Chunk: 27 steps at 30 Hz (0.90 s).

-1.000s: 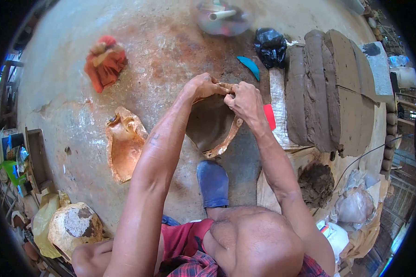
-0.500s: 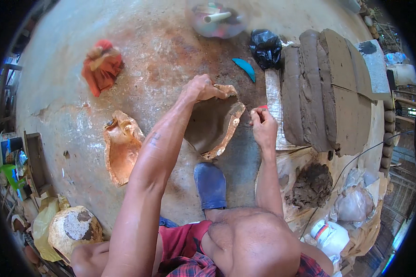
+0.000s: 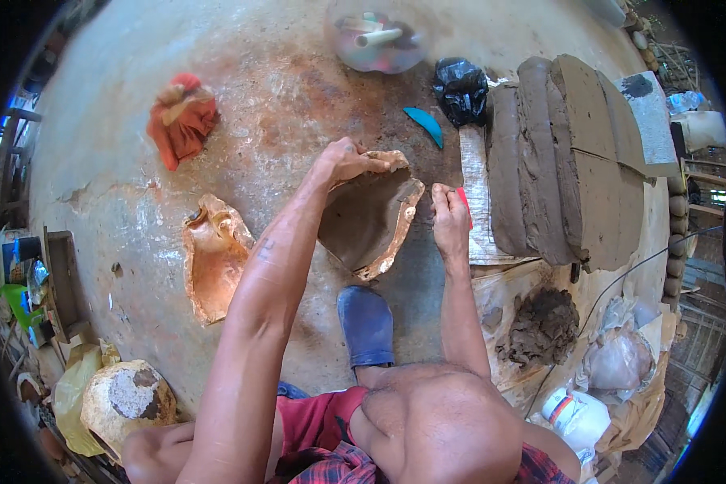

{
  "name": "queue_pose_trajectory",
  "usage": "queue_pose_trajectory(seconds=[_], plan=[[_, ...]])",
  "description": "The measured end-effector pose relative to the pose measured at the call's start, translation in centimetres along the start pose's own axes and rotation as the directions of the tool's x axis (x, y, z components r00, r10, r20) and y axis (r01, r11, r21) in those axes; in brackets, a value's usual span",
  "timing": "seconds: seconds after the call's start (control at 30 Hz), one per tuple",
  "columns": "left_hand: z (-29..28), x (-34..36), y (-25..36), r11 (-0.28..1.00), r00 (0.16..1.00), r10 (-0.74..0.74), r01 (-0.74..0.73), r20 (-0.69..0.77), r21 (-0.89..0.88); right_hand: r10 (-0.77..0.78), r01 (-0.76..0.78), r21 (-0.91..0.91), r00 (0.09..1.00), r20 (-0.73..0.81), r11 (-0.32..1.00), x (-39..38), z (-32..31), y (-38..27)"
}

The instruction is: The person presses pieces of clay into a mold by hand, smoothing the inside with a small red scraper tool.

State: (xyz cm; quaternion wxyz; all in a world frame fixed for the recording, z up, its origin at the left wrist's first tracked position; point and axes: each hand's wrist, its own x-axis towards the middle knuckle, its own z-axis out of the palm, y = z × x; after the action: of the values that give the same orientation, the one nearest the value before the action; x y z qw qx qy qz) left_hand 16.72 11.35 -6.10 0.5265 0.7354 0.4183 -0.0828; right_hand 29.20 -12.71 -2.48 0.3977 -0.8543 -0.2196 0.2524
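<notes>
My left hand [image 3: 347, 161] grips the far rim of an orange-edged mould half [image 3: 371, 222] lined with grey clay, which rests tilted on the floor. My right hand [image 3: 448, 216] is beside the mould's right edge and pinches a small flat red scraper [image 3: 463, 202]. A second, empty orange mould half [image 3: 214, 258] lies on the floor to the left, apart from both hands.
Thick grey clay slabs [image 3: 569, 153] are stacked at the right, with a clay lump [image 3: 543, 323] below them. A teal scraper [image 3: 424, 123], a black bag [image 3: 460, 85], a clear bowl [image 3: 375, 40] and an orange rag [image 3: 181, 119] lie farther off. My blue shoe [image 3: 365, 323] is below the mould.
My right hand left the mould's rim, moved right and took up the red scraper. My left hand kept its hold on the mould.
</notes>
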Motion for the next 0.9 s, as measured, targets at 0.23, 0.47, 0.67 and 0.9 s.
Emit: queue_pose_trajectory(seconds=[0.23,0.47,0.67,0.9], plan=[[-1.4,-1.2,-0.1,0.998,1.000,0.014,-0.013,0.005,-0.066,0.139,-0.140,-0.003,0.986,0.087,0.990,0.8,2.0,2.6],[-2.0,-5.9,-3.2,0.884,0.977,-0.137,0.047,-0.162,-0.466,-0.216,0.214,-0.112,0.977,-0.001,0.970,-3.2,-3.5,1.6],[-0.4,-7.4,-9.0,0.659,0.935,-0.177,-0.119,-0.307,-0.743,-0.105,-0.002,-0.677,0.987,-0.118,0.736,-13.9,-17.4,6.2],[4.0,-12.2,-7.5,0.408,0.947,-0.223,-0.124,-0.230,-0.905,-0.279,0.128,-0.676,0.953,-0.119,0.725,-15.6,-16.4,9.4]])
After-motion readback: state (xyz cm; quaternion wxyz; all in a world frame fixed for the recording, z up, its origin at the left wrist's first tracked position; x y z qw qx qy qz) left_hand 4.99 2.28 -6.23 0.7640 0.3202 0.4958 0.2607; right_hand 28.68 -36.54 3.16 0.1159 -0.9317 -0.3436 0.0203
